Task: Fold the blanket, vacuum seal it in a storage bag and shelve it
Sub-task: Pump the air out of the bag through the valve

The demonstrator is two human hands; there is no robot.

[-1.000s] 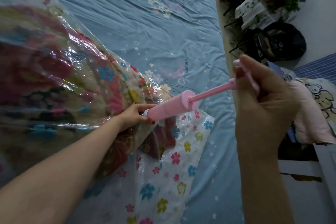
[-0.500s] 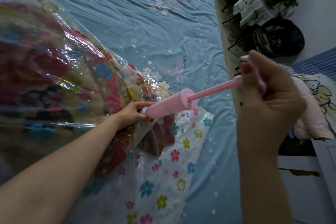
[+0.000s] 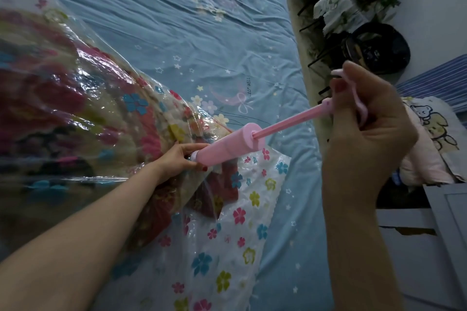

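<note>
Now the pink plastic hand pump is held at its tip by the left hand against the soft, slippery clear flowered storage bag on the blue bed sheet, while its handle is gripped by the right hand.

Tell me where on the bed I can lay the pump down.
Free: the bare blue sheet beyond the bag, up to the bed's far edge, and the strip between the bag's flowered end and the bed's right edge. Crowded: the bag covers the left and near part, where the left hand steadies the pump.
</note>
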